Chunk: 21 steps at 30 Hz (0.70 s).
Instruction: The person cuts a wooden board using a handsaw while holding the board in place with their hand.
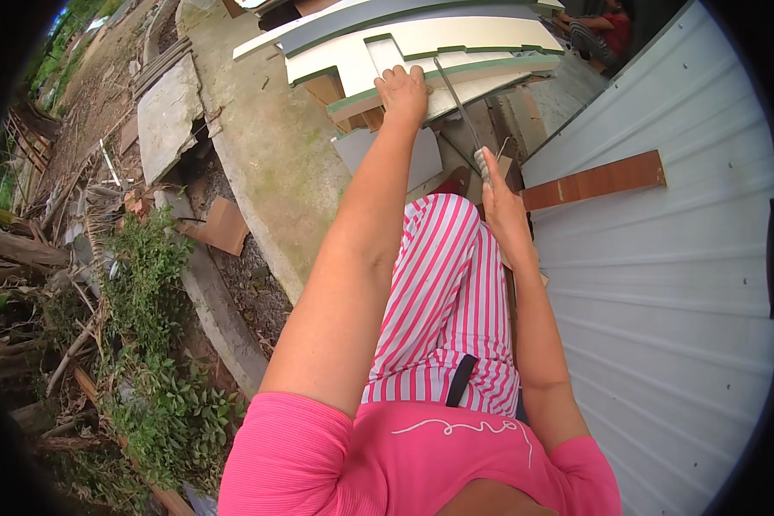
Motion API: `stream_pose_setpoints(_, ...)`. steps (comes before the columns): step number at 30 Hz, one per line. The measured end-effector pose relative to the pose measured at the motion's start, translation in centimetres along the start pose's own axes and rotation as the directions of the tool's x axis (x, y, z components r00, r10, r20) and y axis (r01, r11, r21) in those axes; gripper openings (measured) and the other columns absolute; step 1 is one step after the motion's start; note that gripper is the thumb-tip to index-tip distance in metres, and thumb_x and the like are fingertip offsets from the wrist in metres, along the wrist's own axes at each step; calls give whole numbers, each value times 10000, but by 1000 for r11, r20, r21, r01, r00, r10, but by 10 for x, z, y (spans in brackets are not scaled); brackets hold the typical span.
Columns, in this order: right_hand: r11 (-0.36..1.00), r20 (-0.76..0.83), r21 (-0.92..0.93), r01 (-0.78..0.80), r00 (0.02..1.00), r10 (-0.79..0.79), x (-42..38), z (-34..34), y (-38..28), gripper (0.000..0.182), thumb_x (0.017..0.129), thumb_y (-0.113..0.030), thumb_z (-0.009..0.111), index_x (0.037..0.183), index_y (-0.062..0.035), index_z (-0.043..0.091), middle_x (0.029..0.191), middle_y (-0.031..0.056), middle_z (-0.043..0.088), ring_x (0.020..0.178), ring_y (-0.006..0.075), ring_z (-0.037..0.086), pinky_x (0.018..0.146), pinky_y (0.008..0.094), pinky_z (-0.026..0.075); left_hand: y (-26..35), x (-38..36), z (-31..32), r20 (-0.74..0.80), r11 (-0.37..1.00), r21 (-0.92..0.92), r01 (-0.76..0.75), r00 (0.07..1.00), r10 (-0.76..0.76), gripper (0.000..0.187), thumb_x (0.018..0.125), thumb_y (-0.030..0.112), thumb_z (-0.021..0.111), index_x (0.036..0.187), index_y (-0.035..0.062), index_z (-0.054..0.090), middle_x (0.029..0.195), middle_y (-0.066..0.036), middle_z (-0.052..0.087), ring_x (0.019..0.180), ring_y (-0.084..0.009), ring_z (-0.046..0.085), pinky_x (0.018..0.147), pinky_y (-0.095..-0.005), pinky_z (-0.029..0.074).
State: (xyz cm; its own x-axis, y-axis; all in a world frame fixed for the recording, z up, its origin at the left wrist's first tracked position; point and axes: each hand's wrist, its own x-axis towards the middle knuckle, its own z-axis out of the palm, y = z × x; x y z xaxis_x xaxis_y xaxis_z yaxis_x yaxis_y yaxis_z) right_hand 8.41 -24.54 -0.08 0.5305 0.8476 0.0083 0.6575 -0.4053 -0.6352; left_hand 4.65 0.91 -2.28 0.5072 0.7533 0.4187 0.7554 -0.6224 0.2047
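My left hand [402, 96] reaches forward, its fingers curled over a white board [344, 58] with green edges and notches cut into it. A long pale strip [473, 72] with a green upper edge runs along the near side of that board, under the hand. In my right hand [505, 215] is a long, narrow, dark-bladed tool [461, 105] with a light, wrapped-looking handle. Its blade slants up and away, and the tip overlaps the green-edged strip to the right of my left hand.
More boards [421, 29] are stacked behind. A brown wooden plank [593, 180] lies against corrugated metal sheeting [662, 284] at right. Another person [606, 33] sits at the far right. A concrete slab [275, 155], cardboard [222, 225] and green plants [150, 318] are at left.
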Motion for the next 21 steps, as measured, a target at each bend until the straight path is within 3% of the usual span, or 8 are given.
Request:
stream_pose_setpoints(11, 989, 10, -145, 35, 999, -34, 142, 12, -49, 499, 933, -208, 374, 1407, -325, 269, 1012, 254, 619, 986, 422, 579, 861, 514, 438, 2, -2, -10, 33, 1000, -1, 4, 999, -4, 178, 804, 166, 559, 960, 97, 610, 954, -123, 574, 932, -282, 521, 801, -419, 357)
stream_pose_setpoints(19, 992, 3, -123, 10, 1000, -10, 116, 11, -46, 502, 935, -204, 375, 1412, -313, 261, 982, 266, 622, 956, 440, 583, 851, 513, 444, 1, -3, -7, 36, 1000, 26, 11, 999, -12, 174, 824, 139, 520, 968, 103, 610, 968, -129, 572, 943, -283, 520, 810, -413, 361)
stream_pose_setpoints(21, 997, -8, -65, 33, 999, -33, 88, 8, -37, 557, 923, -165, 396, 1435, -276, 207, 924, 319, 598, 878, 479, 568, 801, 536, 416, 0, -1, -1, 46, 999, 38, -11, 999, 10, 298, 811, 330, 633, 998, 105, 576, 972, -135, 563, 931, -310, 528, 789, -442, 368)
